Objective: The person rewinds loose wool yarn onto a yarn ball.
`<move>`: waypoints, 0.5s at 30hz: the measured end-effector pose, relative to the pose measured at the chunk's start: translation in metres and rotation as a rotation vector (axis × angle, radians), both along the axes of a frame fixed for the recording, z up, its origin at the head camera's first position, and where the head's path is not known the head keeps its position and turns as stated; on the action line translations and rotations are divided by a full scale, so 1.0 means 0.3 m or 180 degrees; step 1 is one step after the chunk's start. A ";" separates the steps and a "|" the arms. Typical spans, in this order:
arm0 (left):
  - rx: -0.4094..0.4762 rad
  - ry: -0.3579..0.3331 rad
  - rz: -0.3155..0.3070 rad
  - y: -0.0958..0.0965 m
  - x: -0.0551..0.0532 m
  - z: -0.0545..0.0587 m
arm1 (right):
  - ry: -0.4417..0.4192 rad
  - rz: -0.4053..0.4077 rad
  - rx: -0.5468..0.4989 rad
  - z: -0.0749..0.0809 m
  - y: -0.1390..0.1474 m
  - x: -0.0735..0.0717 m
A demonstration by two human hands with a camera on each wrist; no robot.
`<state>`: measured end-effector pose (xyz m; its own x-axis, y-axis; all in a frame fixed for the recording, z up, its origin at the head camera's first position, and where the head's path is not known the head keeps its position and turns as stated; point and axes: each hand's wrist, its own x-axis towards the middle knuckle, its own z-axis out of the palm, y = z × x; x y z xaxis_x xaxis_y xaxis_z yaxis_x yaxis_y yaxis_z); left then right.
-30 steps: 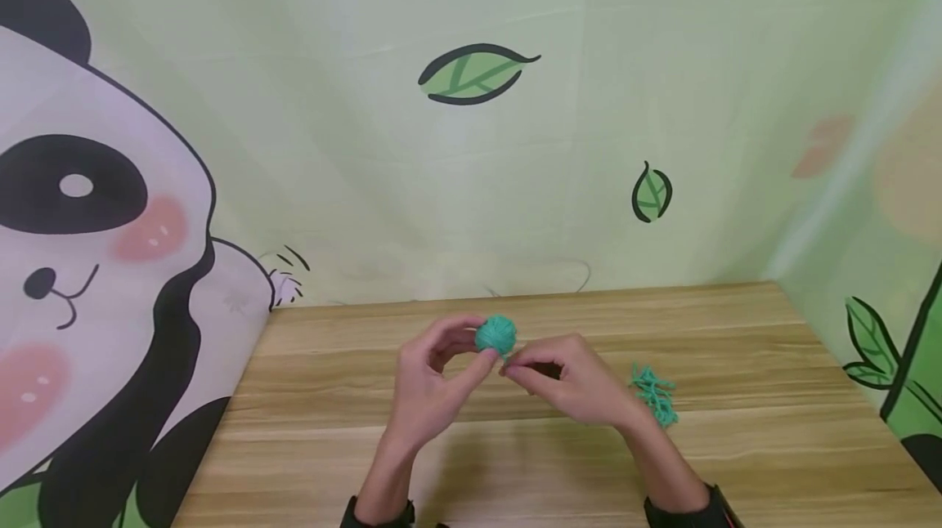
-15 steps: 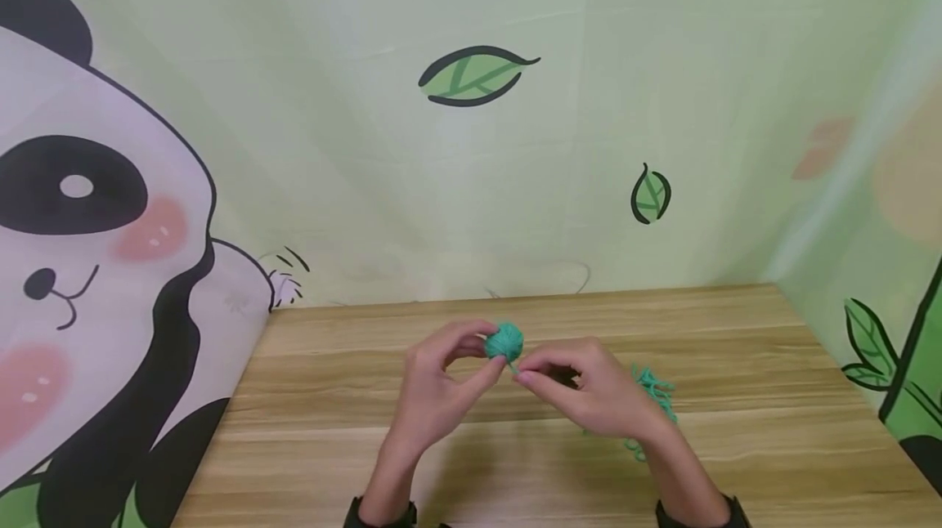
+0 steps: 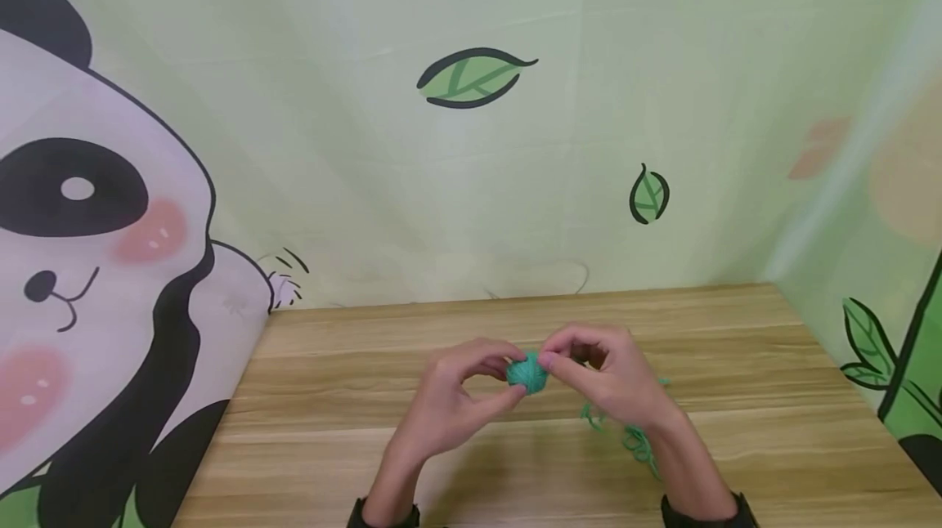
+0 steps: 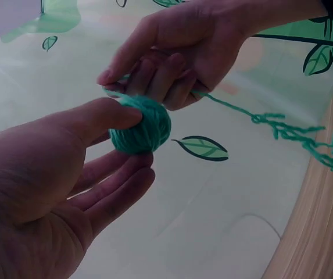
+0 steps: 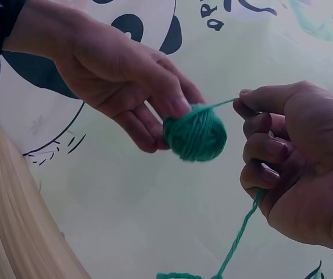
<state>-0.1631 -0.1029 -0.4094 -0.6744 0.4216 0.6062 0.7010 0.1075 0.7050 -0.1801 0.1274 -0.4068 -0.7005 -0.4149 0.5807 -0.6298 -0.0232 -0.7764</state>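
A small ball of teal yarn (image 3: 527, 373) is held above the table between the thumb and fingers of my left hand (image 3: 459, 401). My right hand (image 3: 611, 373) is just right of the ball and pinches the yarn strand (image 5: 221, 104) between thumb and forefinger. In the right wrist view that strand runs taut from the ball to the fingertips. It passes through the curled fingers and comes out below the palm, seen in the left wrist view as a trailing length (image 4: 227, 104). A loose tangle of the same yarn (image 3: 640, 446) lies on the table, partly hidden by my right forearm.
The wooden table (image 3: 331, 397) spreads under both hands. Behind it hangs a pale green backdrop (image 3: 353, 144) printed with leaves and a large panda (image 3: 110, 283) at the left. Dark cuffs circle both wrists.
Both hands and the ball have shifted right and slightly down. My right hand has risen from below the ball to its upper right side. The loose yarn has spread toward the left and front.
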 end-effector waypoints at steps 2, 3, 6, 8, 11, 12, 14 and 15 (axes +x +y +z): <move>0.0002 -0.0079 -0.0166 -0.004 -0.002 -0.011 | -0.0073 -0.0014 0.0031 -0.004 0.003 -0.006; 0.0019 -0.0120 -0.0251 -0.007 -0.005 -0.022 | -0.0116 -0.0050 0.0078 -0.005 0.004 -0.009; 0.0107 -0.0166 -0.0450 -0.012 -0.005 -0.028 | -0.0251 -0.0161 0.0216 -0.014 0.006 -0.018; 0.0202 -0.0179 -0.0522 -0.011 0.001 -0.019 | -0.0309 -0.0230 0.0293 -0.022 0.008 -0.025; 0.0350 -0.0168 -0.0580 -0.010 0.016 0.015 | -0.0351 -0.0220 0.0352 -0.034 0.007 -0.036; 0.0402 -0.0168 -0.0596 -0.011 0.018 0.022 | -0.0353 -0.0189 0.0367 -0.037 0.006 -0.040; 0.0492 -0.0144 -0.0614 -0.013 0.019 0.029 | -0.0371 -0.0083 0.0380 -0.044 0.002 -0.048; 0.0535 -0.0129 -0.0609 -0.015 0.019 0.031 | -0.0394 -0.0033 0.0390 -0.047 -0.001 -0.051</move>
